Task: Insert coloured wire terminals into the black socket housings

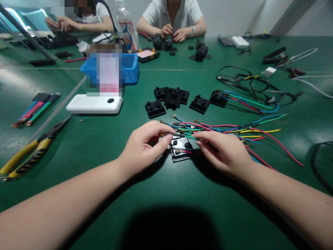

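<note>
In the middle of the table, my left hand (145,142) is closed, thumb and forefinger pinching the end of a thin wire (191,137) that looks dark on the left and green farther right. The fingertips of my right hand (225,149) grip the same wire from the other side. Just beneath it lies a black plastic housing (179,160) with a pale inner face and a red wire running into it. Beyond both hands spreads a loose bunch of coloured wires (231,126), red, blue, green and yellow, with small metal terminals at their left ends.
Several black housings (173,98) stand behind the wires; another housing (218,98) has wires attached. To the left are yellow-handled pliers (33,156), a white power bank (93,104) and a blue bin (132,69). Black cables (249,81) lie right. Two people sit opposite.
</note>
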Motion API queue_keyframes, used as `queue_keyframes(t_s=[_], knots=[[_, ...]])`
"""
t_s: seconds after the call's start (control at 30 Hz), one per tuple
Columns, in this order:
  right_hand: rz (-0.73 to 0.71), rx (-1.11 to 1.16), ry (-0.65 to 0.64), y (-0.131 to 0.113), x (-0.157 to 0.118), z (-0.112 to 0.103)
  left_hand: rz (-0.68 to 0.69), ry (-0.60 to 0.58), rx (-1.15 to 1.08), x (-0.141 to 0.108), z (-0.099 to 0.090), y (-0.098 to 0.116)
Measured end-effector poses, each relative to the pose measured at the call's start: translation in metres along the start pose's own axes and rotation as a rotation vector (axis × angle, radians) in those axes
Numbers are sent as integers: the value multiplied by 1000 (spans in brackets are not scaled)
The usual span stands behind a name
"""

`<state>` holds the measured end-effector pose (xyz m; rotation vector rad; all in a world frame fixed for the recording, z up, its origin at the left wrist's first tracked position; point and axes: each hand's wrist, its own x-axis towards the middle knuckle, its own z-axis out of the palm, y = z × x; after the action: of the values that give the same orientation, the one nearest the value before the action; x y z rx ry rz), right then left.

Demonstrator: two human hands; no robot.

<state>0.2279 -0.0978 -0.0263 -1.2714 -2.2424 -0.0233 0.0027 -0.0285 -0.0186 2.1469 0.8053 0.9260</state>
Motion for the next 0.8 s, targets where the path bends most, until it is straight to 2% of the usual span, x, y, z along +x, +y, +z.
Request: queue_keyframes(t_s=[0.13, 0.27, 0.43, 0.57, 0.8], knots=[[21, -42, 34, -1, 1, 0, -134, 241, -179, -2, 0, -9], [70, -69, 23, 0, 2, 0, -179, 332, -272, -1, 1, -18], [131, -99, 45, 2, 1, -1, -173, 288, -253, -1, 2, -19], [141, -120, 52, 1, 1, -2, -161, 233, -158, -2, 1, -15], [151, -162, 69, 0, 2, -3, -155, 206, -103, -2, 1, -12]])
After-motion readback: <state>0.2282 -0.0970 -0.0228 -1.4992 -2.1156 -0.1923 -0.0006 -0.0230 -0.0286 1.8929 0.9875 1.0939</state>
